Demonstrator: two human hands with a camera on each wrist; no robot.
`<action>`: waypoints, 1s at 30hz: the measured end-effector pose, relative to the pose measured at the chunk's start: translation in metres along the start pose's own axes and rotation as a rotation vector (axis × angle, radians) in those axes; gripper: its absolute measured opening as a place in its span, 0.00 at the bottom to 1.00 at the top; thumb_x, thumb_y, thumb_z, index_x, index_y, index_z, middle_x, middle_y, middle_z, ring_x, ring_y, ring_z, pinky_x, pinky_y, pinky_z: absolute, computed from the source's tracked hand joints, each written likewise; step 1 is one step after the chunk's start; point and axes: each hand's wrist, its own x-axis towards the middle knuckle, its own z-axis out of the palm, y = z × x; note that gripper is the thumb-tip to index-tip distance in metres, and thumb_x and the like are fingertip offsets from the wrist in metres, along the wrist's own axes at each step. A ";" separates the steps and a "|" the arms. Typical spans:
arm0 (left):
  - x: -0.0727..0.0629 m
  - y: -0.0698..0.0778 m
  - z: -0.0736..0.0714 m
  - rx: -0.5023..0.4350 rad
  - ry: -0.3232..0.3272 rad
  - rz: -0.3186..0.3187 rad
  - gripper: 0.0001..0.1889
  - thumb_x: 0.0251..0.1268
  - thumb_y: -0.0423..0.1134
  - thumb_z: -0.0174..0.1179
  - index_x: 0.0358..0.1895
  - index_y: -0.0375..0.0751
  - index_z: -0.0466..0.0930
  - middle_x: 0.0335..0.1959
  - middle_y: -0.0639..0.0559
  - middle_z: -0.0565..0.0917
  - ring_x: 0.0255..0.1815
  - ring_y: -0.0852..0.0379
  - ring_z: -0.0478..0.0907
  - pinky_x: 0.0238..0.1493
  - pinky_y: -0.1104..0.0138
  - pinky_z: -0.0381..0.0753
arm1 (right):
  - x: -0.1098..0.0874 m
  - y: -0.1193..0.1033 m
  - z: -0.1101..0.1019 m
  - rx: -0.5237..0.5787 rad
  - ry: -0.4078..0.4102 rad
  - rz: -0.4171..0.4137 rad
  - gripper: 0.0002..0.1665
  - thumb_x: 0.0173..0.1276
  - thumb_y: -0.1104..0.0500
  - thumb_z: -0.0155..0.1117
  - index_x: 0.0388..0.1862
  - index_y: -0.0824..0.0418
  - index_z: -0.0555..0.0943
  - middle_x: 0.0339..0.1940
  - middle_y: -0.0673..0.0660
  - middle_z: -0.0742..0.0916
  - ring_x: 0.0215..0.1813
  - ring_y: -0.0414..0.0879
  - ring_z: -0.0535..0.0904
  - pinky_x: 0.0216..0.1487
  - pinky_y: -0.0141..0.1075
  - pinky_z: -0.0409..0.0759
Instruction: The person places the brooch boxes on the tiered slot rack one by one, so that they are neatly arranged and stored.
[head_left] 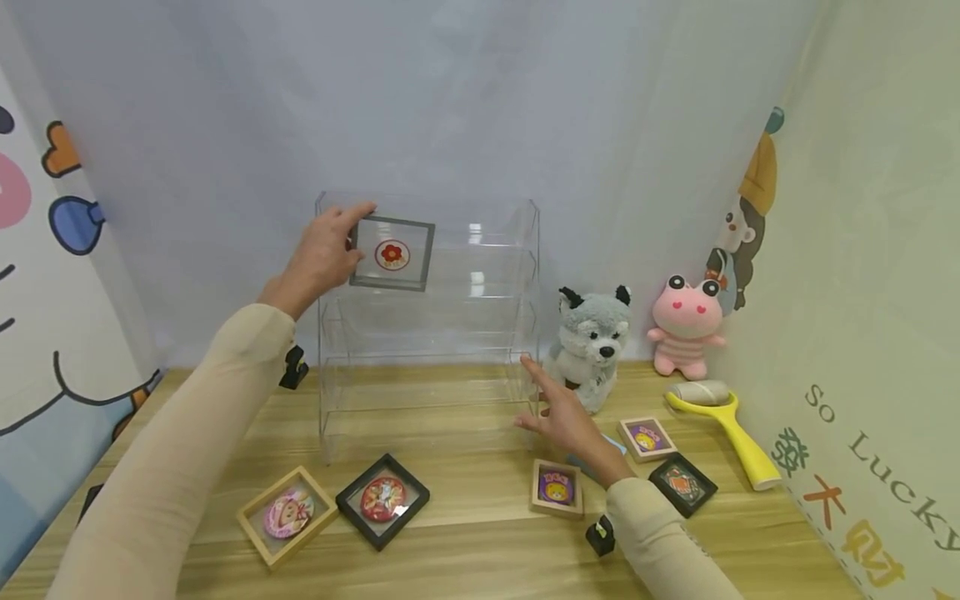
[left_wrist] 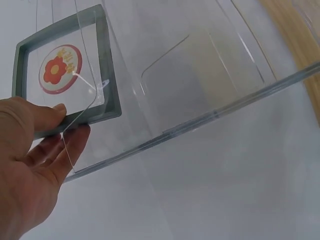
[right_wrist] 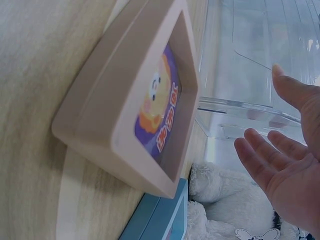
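My left hand (head_left: 327, 250) pinches the left edge of a grey square frame (head_left: 427, 258) with a clear pane and a round red-flower badge (head_left: 392, 255). The left wrist view shows the thumb (left_wrist: 47, 116) in front and the fingers behind the frame. It stands at the upper tiers of a clear acrylic tiered rack (head_left: 435, 408), by the rack's left side. Beside the rack's lower right side is my right hand (head_left: 562, 417), fingers spread and holding nothing. In the right wrist view that hand (right_wrist: 295, 170) has its palm showing near the rack's side panel.
Two frames, one wooden (head_left: 247, 521) and one black (head_left: 412, 508), lie front left. Small beige frames (head_left: 557, 512), a black frame (head_left: 708, 498) and a blue one (right_wrist: 150, 215) lie to the right. A grey plush dog (head_left: 592, 333), pink plush frog (head_left: 686, 321) and yellow-handled roller (head_left: 750, 450) stand beyond.
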 end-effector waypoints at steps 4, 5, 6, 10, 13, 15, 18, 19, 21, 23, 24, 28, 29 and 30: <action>-0.002 0.001 0.001 0.016 0.011 -0.010 0.35 0.68 0.24 0.57 0.77 0.44 0.59 0.53 0.30 0.73 0.48 0.35 0.74 0.48 0.46 0.77 | 0.000 0.000 0.000 -0.001 -0.003 -0.005 0.56 0.61 0.60 0.76 0.82 0.54 0.54 0.80 0.63 0.63 0.58 0.68 0.81 0.49 0.49 0.85; -0.002 0.001 0.001 0.020 0.013 -0.011 0.35 0.68 0.25 0.57 0.77 0.44 0.59 0.53 0.29 0.73 0.48 0.34 0.74 0.47 0.46 0.76 | -0.001 0.000 0.000 0.001 -0.003 -0.007 0.56 0.61 0.59 0.76 0.82 0.54 0.54 0.80 0.63 0.64 0.58 0.68 0.81 0.49 0.49 0.85; -0.003 0.002 0.001 0.023 0.012 -0.013 0.35 0.68 0.25 0.56 0.78 0.43 0.59 0.53 0.29 0.73 0.48 0.34 0.73 0.47 0.46 0.76 | -0.001 0.000 0.000 0.001 -0.002 -0.009 0.56 0.60 0.59 0.76 0.82 0.54 0.54 0.80 0.64 0.64 0.58 0.68 0.81 0.49 0.49 0.85; -0.004 0.002 0.003 0.035 0.006 -0.025 0.36 0.68 0.25 0.56 0.78 0.44 0.58 0.53 0.29 0.72 0.45 0.36 0.71 0.45 0.46 0.75 | -0.001 -0.001 -0.001 0.008 -0.003 -0.003 0.56 0.60 0.58 0.76 0.82 0.54 0.54 0.79 0.65 0.65 0.58 0.68 0.81 0.49 0.50 0.85; -0.006 0.002 0.004 0.036 0.008 -0.036 0.36 0.68 0.25 0.57 0.78 0.44 0.58 0.53 0.29 0.71 0.44 0.36 0.71 0.45 0.46 0.75 | -0.002 -0.002 -0.002 0.013 -0.006 0.002 0.56 0.60 0.59 0.76 0.82 0.53 0.54 0.79 0.64 0.65 0.58 0.68 0.80 0.50 0.50 0.85; -0.007 0.002 0.004 0.031 0.010 -0.041 0.35 0.68 0.25 0.57 0.78 0.43 0.59 0.54 0.29 0.70 0.45 0.36 0.71 0.45 0.46 0.75 | -0.002 -0.002 -0.002 0.016 -0.007 0.006 0.56 0.60 0.60 0.76 0.82 0.52 0.54 0.79 0.64 0.65 0.59 0.68 0.80 0.50 0.51 0.85; -0.008 0.002 0.004 0.024 0.008 -0.046 0.35 0.68 0.25 0.57 0.77 0.42 0.60 0.54 0.29 0.70 0.46 0.36 0.71 0.45 0.46 0.75 | -0.002 -0.002 -0.001 0.020 -0.008 0.011 0.56 0.60 0.61 0.76 0.82 0.52 0.55 0.80 0.63 0.65 0.59 0.68 0.80 0.51 0.51 0.84; -0.008 0.002 0.004 0.022 0.008 -0.047 0.35 0.68 0.25 0.57 0.77 0.42 0.60 0.54 0.29 0.70 0.46 0.35 0.71 0.45 0.46 0.75 | -0.002 -0.002 -0.001 0.021 -0.009 0.010 0.56 0.60 0.60 0.76 0.81 0.53 0.55 0.80 0.63 0.64 0.59 0.68 0.80 0.51 0.52 0.84; -0.009 0.002 0.003 0.018 0.008 -0.052 0.35 0.67 0.25 0.58 0.77 0.42 0.60 0.55 0.29 0.70 0.47 0.35 0.71 0.46 0.46 0.75 | -0.002 -0.002 -0.001 0.023 -0.012 0.007 0.56 0.60 0.60 0.76 0.81 0.53 0.55 0.80 0.63 0.64 0.59 0.68 0.80 0.51 0.52 0.84; -0.009 0.002 0.002 0.014 0.014 -0.056 0.35 0.67 0.25 0.59 0.77 0.42 0.60 0.56 0.28 0.70 0.48 0.34 0.71 0.47 0.45 0.75 | -0.002 -0.001 0.000 0.022 -0.014 0.006 0.56 0.60 0.60 0.76 0.82 0.53 0.55 0.80 0.62 0.64 0.59 0.68 0.80 0.51 0.52 0.84; -0.009 0.003 0.002 0.011 0.019 -0.059 0.36 0.67 0.25 0.59 0.77 0.42 0.60 0.57 0.28 0.69 0.49 0.34 0.71 0.48 0.45 0.76 | -0.002 -0.001 0.000 0.021 -0.015 0.005 0.56 0.60 0.60 0.76 0.82 0.53 0.55 0.80 0.62 0.64 0.59 0.68 0.80 0.51 0.51 0.84; -0.010 0.007 0.000 0.004 0.051 -0.061 0.36 0.65 0.25 0.60 0.77 0.41 0.60 0.59 0.28 0.68 0.50 0.33 0.72 0.50 0.43 0.76 | -0.001 0.000 0.000 0.018 -0.005 0.000 0.56 0.60 0.60 0.76 0.82 0.53 0.55 0.80 0.62 0.65 0.59 0.68 0.80 0.50 0.50 0.85; -0.010 0.008 0.000 0.004 0.061 -0.063 0.37 0.65 0.25 0.61 0.77 0.41 0.60 0.59 0.29 0.67 0.49 0.33 0.72 0.49 0.44 0.77 | -0.001 0.000 0.000 0.017 -0.001 -0.004 0.56 0.60 0.61 0.76 0.81 0.53 0.55 0.79 0.63 0.65 0.58 0.68 0.80 0.50 0.49 0.85; -0.011 0.009 -0.001 0.007 0.070 -0.061 0.36 0.65 0.25 0.61 0.76 0.40 0.60 0.59 0.29 0.67 0.47 0.34 0.72 0.48 0.44 0.77 | -0.001 0.000 0.000 0.016 0.001 -0.007 0.56 0.60 0.61 0.76 0.81 0.54 0.55 0.79 0.63 0.65 0.58 0.68 0.81 0.49 0.49 0.85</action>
